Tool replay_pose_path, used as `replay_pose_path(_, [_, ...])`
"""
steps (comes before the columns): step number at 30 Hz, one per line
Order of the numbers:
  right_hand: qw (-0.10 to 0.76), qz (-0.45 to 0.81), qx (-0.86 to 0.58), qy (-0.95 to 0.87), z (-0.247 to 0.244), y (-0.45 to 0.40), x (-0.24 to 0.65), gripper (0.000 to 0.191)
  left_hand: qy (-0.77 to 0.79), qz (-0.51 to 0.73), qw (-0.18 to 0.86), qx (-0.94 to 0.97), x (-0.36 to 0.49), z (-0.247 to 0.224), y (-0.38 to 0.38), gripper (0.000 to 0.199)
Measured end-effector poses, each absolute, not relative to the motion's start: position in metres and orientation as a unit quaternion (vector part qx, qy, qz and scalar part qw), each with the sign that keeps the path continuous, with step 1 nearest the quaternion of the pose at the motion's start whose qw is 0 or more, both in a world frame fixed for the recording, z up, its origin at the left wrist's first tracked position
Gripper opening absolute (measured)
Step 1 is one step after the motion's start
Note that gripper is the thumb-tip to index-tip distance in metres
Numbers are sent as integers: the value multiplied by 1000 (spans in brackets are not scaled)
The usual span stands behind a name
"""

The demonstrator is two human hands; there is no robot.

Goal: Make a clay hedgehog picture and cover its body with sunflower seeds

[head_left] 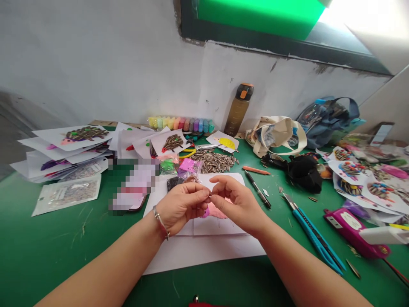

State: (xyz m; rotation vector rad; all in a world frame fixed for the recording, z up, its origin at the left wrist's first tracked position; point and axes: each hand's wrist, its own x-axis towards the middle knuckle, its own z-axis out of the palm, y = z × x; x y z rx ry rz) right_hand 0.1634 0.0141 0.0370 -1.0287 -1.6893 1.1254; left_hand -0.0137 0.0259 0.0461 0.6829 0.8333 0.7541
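Note:
My left hand is closed in a pinch, thumb against forefinger, above the paper. Between its fingertips is a tiny dark bit, too small to name. My right hand comes in from the other side, its thumb tip meeting the left fingertips. Its forefinger arches up, apart from the thumb. Under the hands lies a white paper sheet with a flattened pink clay shape and a small purple piece of clay at its left end. My hands cover part of this shape.
Striped sunflower seeds are heaped behind the paper. Clay packets lie beside them. To the right are a black pen, a blue utility knife and a magenta glue gun. Hedgehog pictures are stacked left, near a phone.

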Motion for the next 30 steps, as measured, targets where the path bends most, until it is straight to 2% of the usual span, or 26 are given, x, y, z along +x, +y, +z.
replay_pose_path(7, [404, 346, -435, -727, 36, 13, 161, 16, 389, 367, 752, 385, -12, 47, 25, 21])
replay_pose_path(19, [380, 319, -485, -720, 39, 13, 161, 16, 404, 338, 744, 411, -10, 48, 23, 27])
replay_pose_path(23, [379, 399, -477, -685, 43, 12, 160, 20, 400, 335, 751, 404, -11, 47, 24, 27])
replay_pose_path(26, [388, 475, -462, -640, 48, 11, 161, 14, 404, 337, 749, 402, -13, 49, 25, 25])
replay_pose_path(28, [401, 495, -457, -620, 49, 11, 161, 19, 406, 336, 750, 400, -13, 50, 25, 25])
replay_pose_path(30, [403, 490, -458, -623, 48, 11, 161, 16, 407, 332, 749, 404, -14, 50, 25, 26])
